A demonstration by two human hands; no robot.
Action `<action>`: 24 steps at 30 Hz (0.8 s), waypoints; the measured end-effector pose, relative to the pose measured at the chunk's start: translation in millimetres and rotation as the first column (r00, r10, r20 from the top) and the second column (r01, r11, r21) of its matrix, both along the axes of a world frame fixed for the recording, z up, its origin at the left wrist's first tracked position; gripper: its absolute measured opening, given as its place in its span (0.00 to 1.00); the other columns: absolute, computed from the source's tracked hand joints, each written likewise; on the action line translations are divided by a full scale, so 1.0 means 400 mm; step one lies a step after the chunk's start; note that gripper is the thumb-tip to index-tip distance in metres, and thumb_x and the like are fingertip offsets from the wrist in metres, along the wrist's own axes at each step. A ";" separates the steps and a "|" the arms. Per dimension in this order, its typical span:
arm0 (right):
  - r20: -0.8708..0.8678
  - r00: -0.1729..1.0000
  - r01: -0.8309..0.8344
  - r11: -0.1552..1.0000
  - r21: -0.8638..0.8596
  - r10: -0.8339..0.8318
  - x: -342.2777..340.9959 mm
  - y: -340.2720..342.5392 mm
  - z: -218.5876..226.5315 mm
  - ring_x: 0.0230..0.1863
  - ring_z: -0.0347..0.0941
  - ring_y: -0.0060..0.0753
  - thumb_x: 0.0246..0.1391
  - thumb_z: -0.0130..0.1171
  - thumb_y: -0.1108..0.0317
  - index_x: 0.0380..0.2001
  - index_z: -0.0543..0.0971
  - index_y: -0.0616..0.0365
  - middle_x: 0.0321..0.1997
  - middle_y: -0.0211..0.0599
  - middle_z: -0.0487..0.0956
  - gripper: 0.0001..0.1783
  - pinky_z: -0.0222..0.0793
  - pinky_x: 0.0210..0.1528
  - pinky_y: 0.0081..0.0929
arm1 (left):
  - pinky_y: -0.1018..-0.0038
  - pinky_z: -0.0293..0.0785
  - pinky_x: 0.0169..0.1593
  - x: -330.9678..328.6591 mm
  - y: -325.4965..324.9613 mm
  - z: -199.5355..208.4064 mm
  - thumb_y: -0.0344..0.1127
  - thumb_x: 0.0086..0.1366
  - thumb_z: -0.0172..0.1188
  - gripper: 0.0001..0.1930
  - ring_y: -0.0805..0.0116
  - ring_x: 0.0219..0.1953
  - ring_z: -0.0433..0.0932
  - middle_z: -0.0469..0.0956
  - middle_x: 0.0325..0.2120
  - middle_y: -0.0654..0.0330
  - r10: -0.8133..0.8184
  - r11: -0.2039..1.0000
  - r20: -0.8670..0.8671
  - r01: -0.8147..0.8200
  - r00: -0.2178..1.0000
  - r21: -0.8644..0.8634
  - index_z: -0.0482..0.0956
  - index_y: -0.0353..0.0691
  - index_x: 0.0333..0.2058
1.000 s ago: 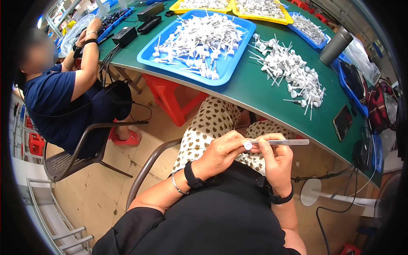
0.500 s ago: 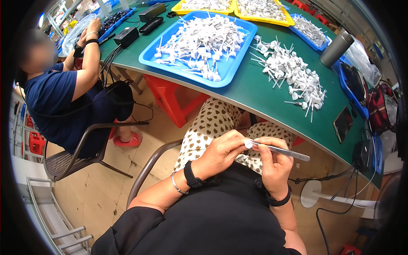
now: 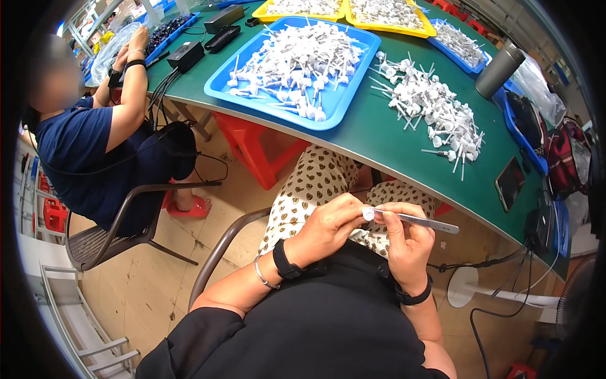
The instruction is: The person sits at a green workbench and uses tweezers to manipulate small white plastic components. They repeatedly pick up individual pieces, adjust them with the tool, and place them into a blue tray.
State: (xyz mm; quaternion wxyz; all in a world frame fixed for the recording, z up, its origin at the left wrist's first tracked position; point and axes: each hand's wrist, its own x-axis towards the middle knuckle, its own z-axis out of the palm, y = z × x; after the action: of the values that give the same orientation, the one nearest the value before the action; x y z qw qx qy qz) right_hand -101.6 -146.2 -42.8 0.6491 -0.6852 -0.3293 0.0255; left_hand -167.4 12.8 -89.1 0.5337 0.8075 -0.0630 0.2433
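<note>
Above my lap, my left hand [image 3: 331, 222] pinches a small round white plastic part [image 3: 368, 214] between its fingertips. My right hand [image 3: 407, 243] is closed around metal tweezers [image 3: 426, 222]. Their tips meet the white part, and the blunt end sticks out to the right. What the tips touch inside the part is too small to make out. On the green table ahead, a blue tray [image 3: 218, 83] bears a heap of white parts with thin stems [image 3: 297, 57]. A loose pile of similar white parts [image 3: 435, 104] lies right of it.
Yellow trays [image 3: 435, 31] of white parts stand at the far side. A grey metal flask [image 3: 500, 69] and a phone [image 3: 509, 184] are on the table's right. A seated co-worker [image 3: 95, 139] works at the left. A red stool [image 3: 252, 148] stands under the table edge.
Almost nothing differs. The tweezers' blunt end has tipped very slightly downward toward the left, while both hands keep their places and their holds.
</note>
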 end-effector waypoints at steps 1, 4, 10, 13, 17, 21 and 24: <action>-0.003 1.000 -0.016 1.000 -0.018 0.016 0.000 -0.004 0.002 0.39 0.81 0.29 0.64 0.56 0.78 0.41 0.76 0.70 0.40 0.42 0.81 0.05 0.80 0.45 0.25 | 0.70 0.78 0.39 -0.001 0.000 0.001 0.20 0.60 0.65 0.15 0.61 0.37 0.81 0.80 0.35 0.56 -0.001 1.000 -0.006 0.001 1.000 0.000 0.82 0.38 0.46; -0.005 1.000 -0.030 0.999 -0.039 0.030 -0.001 -0.005 0.006 0.41 0.81 0.29 0.65 0.55 0.78 0.41 0.75 0.70 0.41 0.43 0.80 0.05 0.80 0.47 0.25 | 0.70 0.78 0.39 0.000 0.001 0.000 0.20 0.59 0.65 0.16 0.61 0.37 0.81 0.80 0.35 0.56 0.000 1.000 0.008 0.000 1.000 0.006 0.82 0.38 0.46; -0.003 1.000 0.006 1.000 -0.005 -0.006 -0.001 0.000 -0.001 0.38 0.82 0.28 0.63 0.57 0.77 0.40 0.76 0.69 0.38 0.41 0.82 0.05 0.79 0.43 0.24 | 0.69 0.78 0.38 0.000 -0.002 0.000 0.22 0.61 0.64 0.13 0.60 0.36 0.81 0.79 0.35 0.57 -0.001 1.000 0.014 0.001 1.000 -0.006 0.81 0.38 0.45; -0.023 1.000 0.007 1.000 0.024 -0.007 -0.001 0.001 -0.005 0.37 0.82 0.28 0.63 0.59 0.77 0.39 0.77 0.69 0.37 0.40 0.83 0.05 0.79 0.41 0.23 | 0.69 0.78 0.38 0.002 -0.001 0.000 0.23 0.62 0.63 0.12 0.59 0.36 0.81 0.79 0.35 0.58 -0.008 1.000 0.016 0.008 1.000 -0.006 0.81 0.38 0.45; -0.044 0.999 -0.004 1.000 0.024 0.005 -0.002 0.002 -0.002 0.37 0.81 0.27 0.63 0.59 0.77 0.40 0.77 0.69 0.37 0.40 0.83 0.05 0.79 0.42 0.22 | 0.69 0.78 0.38 0.001 -0.001 -0.001 0.23 0.62 0.62 0.12 0.59 0.36 0.81 0.79 0.36 0.57 -0.010 1.000 0.020 0.010 1.000 -0.012 0.81 0.38 0.45; -0.059 0.998 0.007 0.997 0.072 -0.002 -0.006 0.006 -0.005 0.36 0.81 0.27 0.63 0.59 0.77 0.40 0.77 0.69 0.37 0.40 0.83 0.05 0.79 0.41 0.22 | 0.69 0.78 0.38 0.000 -0.002 0.000 0.23 0.62 0.62 0.11 0.59 0.36 0.81 0.78 0.36 0.57 -0.008 0.999 0.008 0.008 1.000 -0.032 0.81 0.38 0.44; -0.055 0.998 0.003 0.998 0.058 0.000 -0.006 0.007 -0.003 0.36 0.81 0.27 0.63 0.59 0.77 0.40 0.77 0.69 0.38 0.40 0.83 0.05 0.79 0.41 0.22 | 0.68 0.78 0.38 -0.001 -0.001 0.002 0.23 0.62 0.62 0.11 0.59 0.36 0.81 0.78 0.35 0.57 -0.003 1.000 0.010 0.003 1.000 -0.028 0.82 0.38 0.43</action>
State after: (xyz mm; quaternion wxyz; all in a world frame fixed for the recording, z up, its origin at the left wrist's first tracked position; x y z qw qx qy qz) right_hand -104.1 -143.3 -44.0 0.6775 -0.6655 -0.3115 0.0342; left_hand -167.7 12.6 -88.4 0.5451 0.7985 -0.0636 0.2475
